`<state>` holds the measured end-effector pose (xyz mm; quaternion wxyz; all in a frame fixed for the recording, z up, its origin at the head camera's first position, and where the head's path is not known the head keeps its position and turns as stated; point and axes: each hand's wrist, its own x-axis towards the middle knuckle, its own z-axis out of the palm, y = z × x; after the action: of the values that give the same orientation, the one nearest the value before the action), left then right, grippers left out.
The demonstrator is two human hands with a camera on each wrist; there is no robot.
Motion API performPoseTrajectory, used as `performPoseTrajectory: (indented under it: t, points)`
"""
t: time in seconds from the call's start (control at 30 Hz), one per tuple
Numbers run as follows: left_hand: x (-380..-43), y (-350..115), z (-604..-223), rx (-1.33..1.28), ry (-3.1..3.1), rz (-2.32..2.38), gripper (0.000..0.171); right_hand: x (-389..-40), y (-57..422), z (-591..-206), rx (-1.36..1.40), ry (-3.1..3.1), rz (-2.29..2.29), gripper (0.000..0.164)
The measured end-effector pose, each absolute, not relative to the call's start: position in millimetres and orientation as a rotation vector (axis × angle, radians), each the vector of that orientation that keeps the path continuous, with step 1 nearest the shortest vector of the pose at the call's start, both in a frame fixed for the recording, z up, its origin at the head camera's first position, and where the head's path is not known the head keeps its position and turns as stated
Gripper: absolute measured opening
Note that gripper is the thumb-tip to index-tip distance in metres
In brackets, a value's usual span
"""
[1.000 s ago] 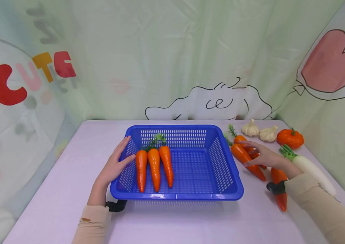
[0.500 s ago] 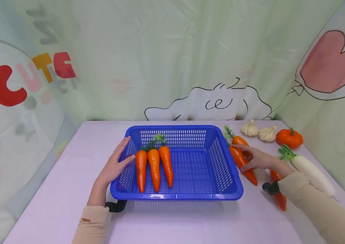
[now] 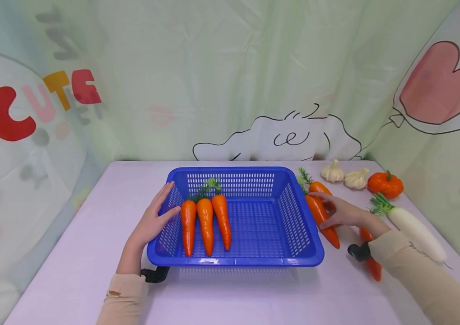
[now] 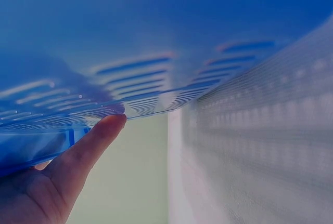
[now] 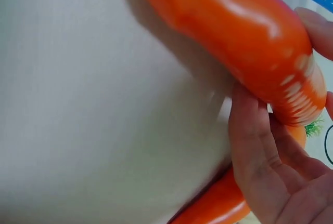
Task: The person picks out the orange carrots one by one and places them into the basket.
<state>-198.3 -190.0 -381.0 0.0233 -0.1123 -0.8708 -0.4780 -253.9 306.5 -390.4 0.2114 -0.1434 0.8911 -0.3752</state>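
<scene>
My left hand [image 3: 154,221] rests on the left rim of a blue perforated plastic basket [image 3: 235,262], fingers fairly straight and thumb reaching over the rim. In the left wrist view, a fingertip [image 4: 117,122] touches the slotted blue wall. Three carrots [image 3: 205,225] with green tops lie side by side in the basket's left half. Just right of the basket, my right hand [image 3: 349,212] grips a carrot [image 3: 316,210] around its thick end. The right wrist view has the thumb on one side of this carrot [image 5: 244,31] and fingers on the other. A second carrot [image 3: 320,186] lies behind it.
Another carrot [image 3: 374,268] lies partly hidden below the right wrist. A white radish [image 3: 416,232], an orange pumpkin [image 3: 385,184] and two garlic bulbs [image 3: 332,171] sit along the table's right side. A printed curtain [image 3: 230,81] hangs behind the table.
My right hand has shifted left and closed around the carrot, which has moved slightly left toward the basket. The left hand and basket have stayed put.
</scene>
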Motion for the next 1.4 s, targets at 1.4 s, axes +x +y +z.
performPoseTrajectory:
  t: [1.4]
  points:
    - [-197,-190,-378,-0.356,-2.691,-1.488,0.066,-227,228,-279,-0.392,2.49,-1.227,0.094]
